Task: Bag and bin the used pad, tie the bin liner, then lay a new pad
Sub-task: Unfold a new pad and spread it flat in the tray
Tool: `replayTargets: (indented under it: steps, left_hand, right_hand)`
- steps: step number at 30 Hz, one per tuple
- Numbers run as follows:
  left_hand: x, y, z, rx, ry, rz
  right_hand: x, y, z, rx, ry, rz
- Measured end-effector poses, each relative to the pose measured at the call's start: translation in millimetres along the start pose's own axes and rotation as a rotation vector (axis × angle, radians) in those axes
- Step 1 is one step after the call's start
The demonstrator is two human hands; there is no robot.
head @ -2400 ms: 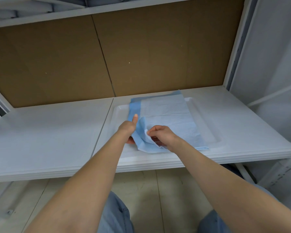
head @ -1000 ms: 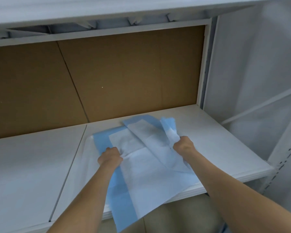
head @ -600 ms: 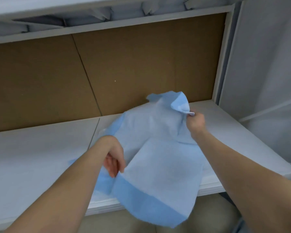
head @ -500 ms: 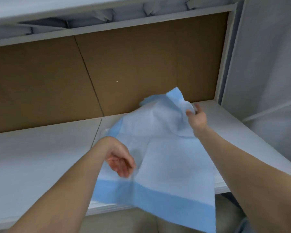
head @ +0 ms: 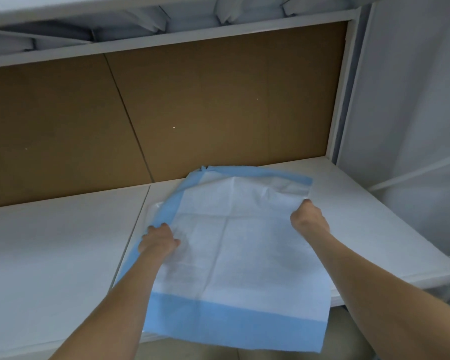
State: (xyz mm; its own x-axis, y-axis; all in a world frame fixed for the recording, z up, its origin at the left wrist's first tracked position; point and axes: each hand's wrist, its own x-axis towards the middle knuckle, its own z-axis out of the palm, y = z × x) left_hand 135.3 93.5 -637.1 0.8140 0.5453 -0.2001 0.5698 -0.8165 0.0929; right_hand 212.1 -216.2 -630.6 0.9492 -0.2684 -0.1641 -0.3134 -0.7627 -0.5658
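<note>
Both edges of the new pad (head: pixel 234 242) are gripped by the left hand (head: pixel 158 241) and right hand (head: pixel 308 219); folded before, it is now spread over the shelf (head: pixel 63 242), nearly laid.

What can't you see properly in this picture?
Head view, the only one:
- white tray: nearly all covered by the pad.
- left hand and right hand: fingertips hidden, curled into the pad.
- bin and liner: nowhere in frame.
- upper shelf: cut off by the top edge.
</note>
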Motion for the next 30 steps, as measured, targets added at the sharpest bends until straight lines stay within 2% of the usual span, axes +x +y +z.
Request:
replayTargets:
  steps: [4, 7, 9, 10, 12, 14, 15, 18, 21, 26, 30]
  left_hand:
    - [-3, -6, -9, -0.012, -0.071, 0.025]
    - [-7, -10, -25, 0.047, -0.255, 0.021]
    - [-5, -13, -31, -0.06, -0.411, -0.035]
    - [-3, -14, -32, -0.116, -0.431, -0.052]
    - [2, -16, -35, -0.141, -0.261, -0.031]
    - [7, -20, -32, -0.008, 0.014, -0.013]
    - [8, -21, -29, 0.034, 0.08, -0.026]
    - [9, -18, -12, 0.075, 0.029, -0.04]
    - [8, -11, 1, 0.085, 0.066, -0.011]
    - [9, -10, -1, 0.041, 0.076, -0.02]
    - [7, -14, -7, 0.027, 0.024, -0.051]
  right_hand:
    - [2, -12, 10, 0.026, -0.012, -0.051]
    - [9, -29, 19, 0.238, -0.046, -0.083]
    - [11, -39, 20, 0.358, 0.008, -0.076]
    - [11, -42, 18, 0.382, 0.04, -0.071]
    - [11, -43, 13, 0.391, 0.064, -0.057]
    - [8, -37, 11, 0.294, 0.038, -0.048]
    - [7, -32, 11, 0.211, 0.021, -0.039]
    - [2, -17, 11, -0.01, 0.006, -0.037]
    - [-1, -11, 14, -0.159, 0.055, -0.06]
    - [5, -4, 8, -0.157, 0.141, -0.048]
    - [5, 3, 4, -0.217, 0.099, 0.005]
